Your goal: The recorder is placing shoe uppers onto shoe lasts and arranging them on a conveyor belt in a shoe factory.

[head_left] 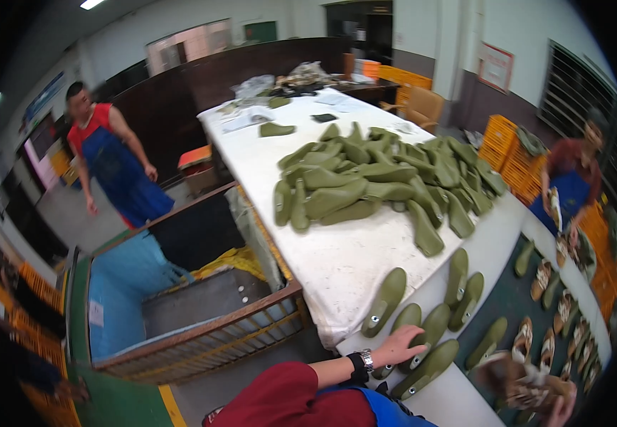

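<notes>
Green shoe lasts lie in a row on the pale work surface in front of me. My left hand (398,346), with a watch on the wrist, reaches over them with its fingers stretched out. It touches a shoe last (433,327) and partly covers the one beside it. Another shoe last (428,370) lies just nearer to me. At the lower right my right hand (564,407) is closed on a brown shoe upper (514,384) with pale laces, smeared by motion. Part of that hand is lost at the dark rim.
A big heap of green lasts (365,171) covers the white table (344,285). On the right, a dark green belt (504,299) carries lasts and shoe uppers. A blue-lined cart (120,285) stands left. One person (120,156) stands beyond it; another (571,178) works at the belt.
</notes>
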The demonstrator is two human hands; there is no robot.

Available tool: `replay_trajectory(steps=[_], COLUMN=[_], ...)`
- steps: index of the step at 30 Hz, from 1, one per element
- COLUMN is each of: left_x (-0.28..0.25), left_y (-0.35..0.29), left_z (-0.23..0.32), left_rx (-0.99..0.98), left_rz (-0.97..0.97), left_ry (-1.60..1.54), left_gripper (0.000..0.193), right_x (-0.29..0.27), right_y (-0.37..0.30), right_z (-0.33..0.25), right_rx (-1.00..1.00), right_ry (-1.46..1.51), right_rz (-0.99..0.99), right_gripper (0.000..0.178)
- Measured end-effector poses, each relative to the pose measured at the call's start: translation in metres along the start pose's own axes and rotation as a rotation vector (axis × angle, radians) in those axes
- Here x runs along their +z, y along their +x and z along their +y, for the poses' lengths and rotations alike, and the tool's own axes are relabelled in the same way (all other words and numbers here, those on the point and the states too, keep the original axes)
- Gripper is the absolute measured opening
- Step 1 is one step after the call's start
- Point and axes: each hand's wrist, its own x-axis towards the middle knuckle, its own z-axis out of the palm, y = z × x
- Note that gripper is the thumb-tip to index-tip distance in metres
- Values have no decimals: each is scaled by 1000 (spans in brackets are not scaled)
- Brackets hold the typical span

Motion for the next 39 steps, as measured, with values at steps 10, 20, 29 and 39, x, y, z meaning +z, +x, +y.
replay_trajectory(steps=[10,20,29,39], left_x=[-63,-74,-31,-12], left_y=[-48,-31,1,30], left_z=[67,86,101,105], left_rx=[-157,-429,-395,-330], left_rz=[-792,-79,-200,-371], left_ry=[-1332,-1456,-1210,-1312], left_gripper=[64,55,61,62], right_x=[262,234,225,220], right_y=[10,-55,-66,-57], right_z=[-59,-69,-47,-25], right_rx=[224,-464,-469,-201], right_ry=[874,472,223,483], right_rz=[-1033,-971,-435,-176], right_gripper=[38,64,52,36])
